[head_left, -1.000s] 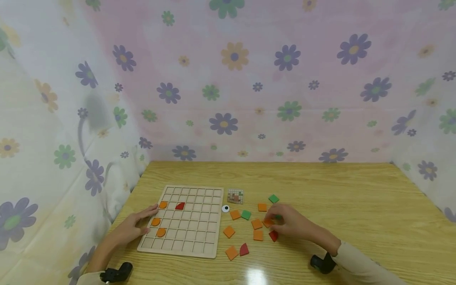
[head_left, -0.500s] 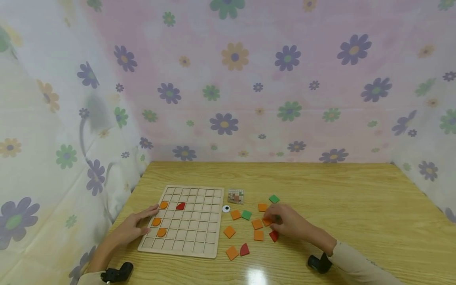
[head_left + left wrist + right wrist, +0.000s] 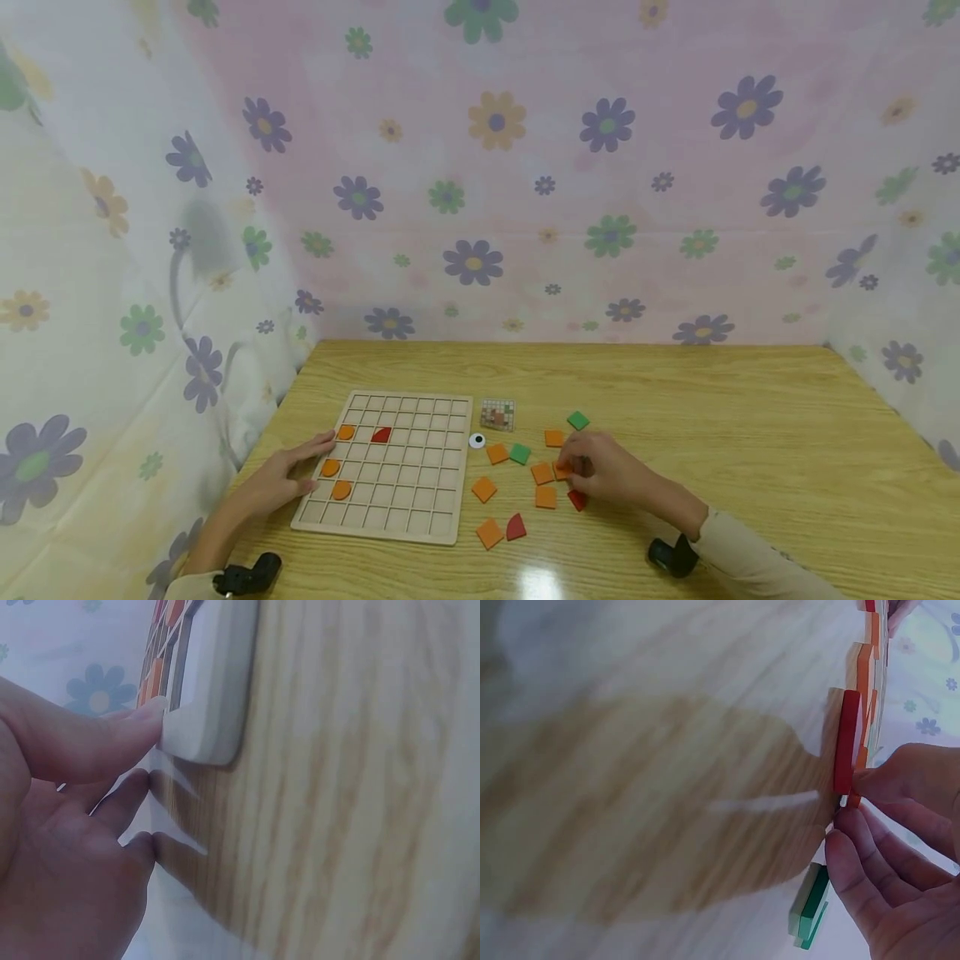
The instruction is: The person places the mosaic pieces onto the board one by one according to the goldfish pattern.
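Observation:
At the left edge of a wooden grid board [image 3: 397, 500], my left hand [image 3: 266, 482] rests with its thumb and fingers spread. The left wrist view shows the thumb [image 3: 135, 735] against the board's [image 3: 206, 727] corner, other fingertips on the table. My right hand [image 3: 611, 471] is low over the loose tiles and pinches an orange square tile [image 3: 562, 472], mostly covered by the fingers. Beside the thumb lies a red tile [image 3: 576, 500], seen edge-on as a red piece [image 3: 847, 742] in the right wrist view. A green tile [image 3: 811, 900] lies under the other fingers.
Several orange tiles [image 3: 545, 497], a green tile [image 3: 520, 453], a red quarter-round [image 3: 516, 527] and a white eye disc [image 3: 477, 441] lie between board and hand. A small pattern card [image 3: 497, 414] lies above. The board bears orange rounds [image 3: 341, 490] and a red quarter-round [image 3: 381, 435].
My right thumb and fingers have come closer together at the orange tile, and the green tile behind them is now hidden in the head view. The left hand stays at the board's edge.

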`<state>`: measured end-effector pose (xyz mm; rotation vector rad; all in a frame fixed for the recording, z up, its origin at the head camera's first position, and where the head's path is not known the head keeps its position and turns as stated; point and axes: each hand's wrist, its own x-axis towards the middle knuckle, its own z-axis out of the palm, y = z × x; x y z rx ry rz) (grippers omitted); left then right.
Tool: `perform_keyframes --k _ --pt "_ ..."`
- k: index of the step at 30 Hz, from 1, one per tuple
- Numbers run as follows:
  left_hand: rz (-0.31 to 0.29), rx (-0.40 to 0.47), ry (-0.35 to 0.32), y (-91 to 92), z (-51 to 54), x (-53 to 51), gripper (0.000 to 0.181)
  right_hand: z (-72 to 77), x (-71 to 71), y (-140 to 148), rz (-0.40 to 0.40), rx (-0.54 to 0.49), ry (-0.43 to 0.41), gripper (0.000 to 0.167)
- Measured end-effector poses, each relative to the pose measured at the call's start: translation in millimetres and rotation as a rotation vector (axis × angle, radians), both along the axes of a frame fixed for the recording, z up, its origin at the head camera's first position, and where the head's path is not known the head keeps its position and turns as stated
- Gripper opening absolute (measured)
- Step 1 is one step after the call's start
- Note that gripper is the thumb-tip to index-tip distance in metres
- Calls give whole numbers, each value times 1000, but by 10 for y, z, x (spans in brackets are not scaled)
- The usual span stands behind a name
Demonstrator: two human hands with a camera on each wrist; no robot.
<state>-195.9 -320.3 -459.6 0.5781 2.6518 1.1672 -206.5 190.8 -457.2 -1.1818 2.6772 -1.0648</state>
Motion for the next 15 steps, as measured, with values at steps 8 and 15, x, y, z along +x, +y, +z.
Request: perform_keyframes --k 8,15 --pt "-7 3 2 -5 -5 -6 61 18 5 -53 -14 1 -25 13" --pt "-13 -27 27 -15 -19 -3 61 64 20 -164 39 -47 23 14"
